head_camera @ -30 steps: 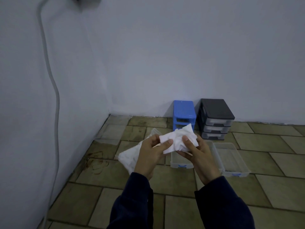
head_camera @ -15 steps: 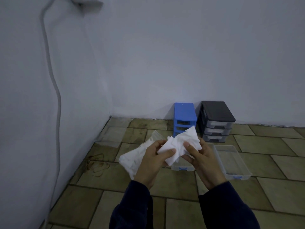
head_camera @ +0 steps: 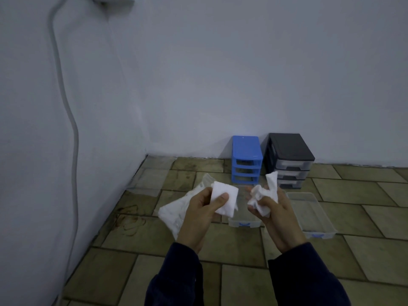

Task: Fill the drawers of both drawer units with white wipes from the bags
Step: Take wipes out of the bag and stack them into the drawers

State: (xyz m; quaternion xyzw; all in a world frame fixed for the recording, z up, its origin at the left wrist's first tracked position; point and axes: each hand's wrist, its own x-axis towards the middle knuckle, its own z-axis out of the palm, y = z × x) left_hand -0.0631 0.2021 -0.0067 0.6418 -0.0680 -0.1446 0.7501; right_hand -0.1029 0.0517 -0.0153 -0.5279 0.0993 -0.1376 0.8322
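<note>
My left hand (head_camera: 202,208) pinches a folded white wipe (head_camera: 225,200) under its thumb and also holds a clear bag of wipes (head_camera: 174,212) behind it. My right hand (head_camera: 271,208) grips a crumpled white wipe (head_camera: 266,195). Both hands hover above the floor, a little apart. Under them lies a clear drawer (head_camera: 242,223) with a blue handle; a second clear drawer (head_camera: 311,215) lies to its right. A blue drawer unit (head_camera: 246,160) with its slots empty and a black drawer unit (head_camera: 289,159) with clear drawers stand against the back wall.
The floor is tiled in olive-brown slabs (head_camera: 254,281). A third clear drawer (head_camera: 150,180) lies near the corner at the left wall. A grey cable (head_camera: 70,120) runs down the left wall. Scuff marks (head_camera: 130,221) stain a tile on the left.
The wipes held together between both hands have come apart: my left hand now keeps one folded wipe and my right hand has drawn a crumpled one off to the right.
</note>
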